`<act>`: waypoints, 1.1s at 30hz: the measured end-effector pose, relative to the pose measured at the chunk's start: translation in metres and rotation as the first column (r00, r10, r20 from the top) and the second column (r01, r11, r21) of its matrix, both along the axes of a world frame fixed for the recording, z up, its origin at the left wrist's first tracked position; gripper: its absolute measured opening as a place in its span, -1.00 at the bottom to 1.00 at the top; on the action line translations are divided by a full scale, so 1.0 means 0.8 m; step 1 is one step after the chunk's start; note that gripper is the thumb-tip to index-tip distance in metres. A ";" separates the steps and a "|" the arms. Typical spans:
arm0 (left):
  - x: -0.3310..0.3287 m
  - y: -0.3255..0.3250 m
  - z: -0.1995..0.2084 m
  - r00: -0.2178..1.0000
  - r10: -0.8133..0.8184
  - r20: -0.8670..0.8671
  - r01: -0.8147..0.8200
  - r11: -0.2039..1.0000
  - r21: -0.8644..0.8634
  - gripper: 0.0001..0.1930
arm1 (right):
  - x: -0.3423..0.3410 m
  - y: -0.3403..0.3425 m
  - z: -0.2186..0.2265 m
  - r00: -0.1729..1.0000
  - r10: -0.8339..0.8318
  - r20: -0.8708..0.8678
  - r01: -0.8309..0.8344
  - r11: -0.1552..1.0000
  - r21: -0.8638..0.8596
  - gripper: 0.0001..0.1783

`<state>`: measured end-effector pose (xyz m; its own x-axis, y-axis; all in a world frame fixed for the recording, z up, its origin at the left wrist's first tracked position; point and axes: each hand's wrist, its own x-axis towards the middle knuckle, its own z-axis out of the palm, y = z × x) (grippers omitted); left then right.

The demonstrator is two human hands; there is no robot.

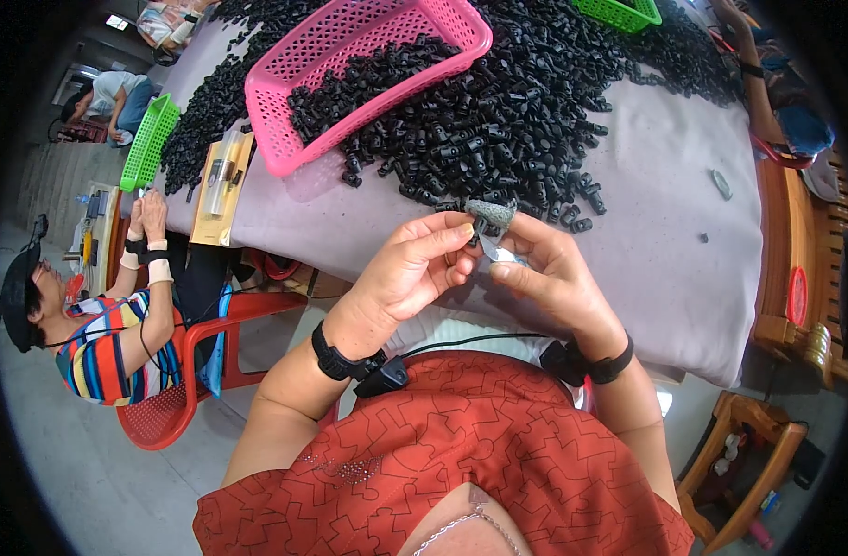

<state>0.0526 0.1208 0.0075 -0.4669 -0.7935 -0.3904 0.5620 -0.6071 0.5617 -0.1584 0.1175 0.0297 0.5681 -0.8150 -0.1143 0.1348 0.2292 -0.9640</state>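
Close in front of me, at the table's near edge, both my hands meet over a small black plastic piece [477, 232]. The fingertips of my left hand [422, 264] pinch it; much of it is hidden by fingers. My right hand [549, 273] grips a small metal blade [490, 248] between thumb and fingers, its tip against or very near the piece. A grey, rough-textured cover [492, 214] sits on a finger of my right hand. Just beyond my hands spreads a large heap of similar black plastic pieces [475, 139], short cylinders with holes, like cord locks.
A pink perforated basket [276, 139], partly filled with black pieces, rests tilted on the heap. Green baskets [148, 144] stand farther off. A yellowish card pack [222, 190] lies at left. To my left, a co-worker in a striped shirt [109, 347] sits on a red chair [197, 389].
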 end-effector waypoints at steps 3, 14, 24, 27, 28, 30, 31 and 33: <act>0.000 0.001 -0.004 0.998 -0.008 -0.057 0.008 1.000 0.000 -0.83 | 0.001 0.002 0.001 1.000 0.003 0.015 -0.004 1.000 0.026 -0.45; -0.007 0.003 -0.007 0.997 -0.001 -0.083 0.004 0.999 0.033 -0.81 | -0.002 -0.004 -0.010 0.996 -0.066 -0.056 0.070 0.995 0.072 -0.67; -0.012 0.000 -0.016 0.996 0.053 -0.072 -0.053 0.999 -0.003 -0.87 | 0.005 0.001 -0.002 0.997 -0.069 -0.041 0.068 0.997 -0.041 -0.57; -0.013 0.000 -0.015 0.998 0.049 -0.047 -0.049 0.999 -0.009 -0.87 | 0.000 -0.002 -0.007 0.996 -0.066 -0.056 0.064 0.997 -0.046 -0.58; -0.012 0.001 -0.014 0.998 0.050 -0.047 -0.051 0.999 -0.009 -0.87 | -0.002 -0.003 -0.007 0.996 -0.049 -0.069 0.049 0.999 -0.004 -0.58; -0.010 0.002 -0.013 0.998 0.028 -0.050 -0.027 1.000 0.008 -0.87 | -0.003 -0.004 -0.008 0.996 -0.031 -0.081 0.034 0.999 0.037 -0.58; -0.010 0.002 -0.014 0.998 0.028 -0.051 -0.028 1.000 0.008 -0.87 | -0.003 -0.004 -0.009 0.997 -0.028 -0.077 0.030 0.999 0.021 -0.57; -0.009 0.001 -0.020 0.994 0.015 -0.105 -0.011 0.999 0.038 -0.86 | -0.001 -0.002 -0.008 0.997 -0.025 -0.073 0.025 1.000 0.004 -0.55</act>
